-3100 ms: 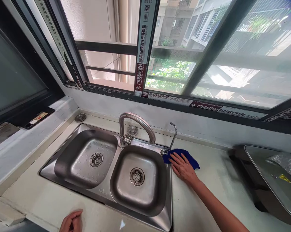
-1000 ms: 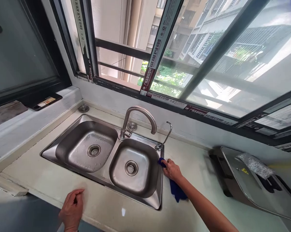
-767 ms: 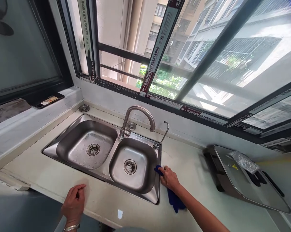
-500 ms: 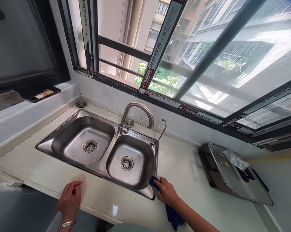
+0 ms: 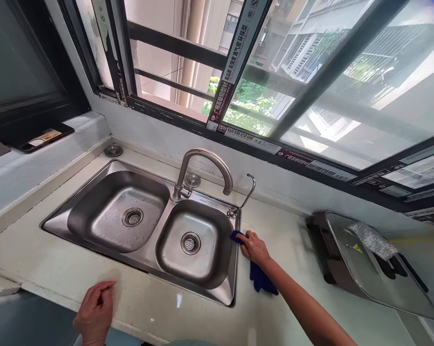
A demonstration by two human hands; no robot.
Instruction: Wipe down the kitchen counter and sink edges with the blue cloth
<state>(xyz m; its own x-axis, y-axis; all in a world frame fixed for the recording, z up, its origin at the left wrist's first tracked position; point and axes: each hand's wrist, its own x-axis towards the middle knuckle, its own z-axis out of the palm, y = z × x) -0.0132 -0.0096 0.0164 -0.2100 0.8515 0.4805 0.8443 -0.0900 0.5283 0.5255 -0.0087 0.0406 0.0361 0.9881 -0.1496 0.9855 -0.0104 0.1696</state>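
My right hand [image 5: 255, 247] presses a dark blue cloth [image 5: 262, 278] against the right rim of the double-bowl steel sink [image 5: 217, 292]. A bunched corner of it shows at the fingertips, and the rest trails on the counter under the wrist. My left hand [image 5: 95, 307] is by the counter's front edge, fingers curled together, with nothing seen in them. Between the two bowls rises a curved faucet [image 5: 209, 154]. A thin small spout [image 5: 250, 188] stands at the sink's back right corner, just beyond my right hand. Some water drops lie in the left bowl.
A glass-lidded appliance [image 5: 379, 283] stands on the right of the counter [image 5: 188, 317], with a crumpled silvery packet [image 5: 373, 238] on top. A phone [image 5: 40, 139] lies on the left ledge. Drain strainers sit behind the sink. A framed window [image 5: 253, 139] runs along the back.
My right hand has slid the cloth back along the sink's right rim, from the front corner toward the small spout. My left hand stays by the counter edge. The view has shifted slightly.
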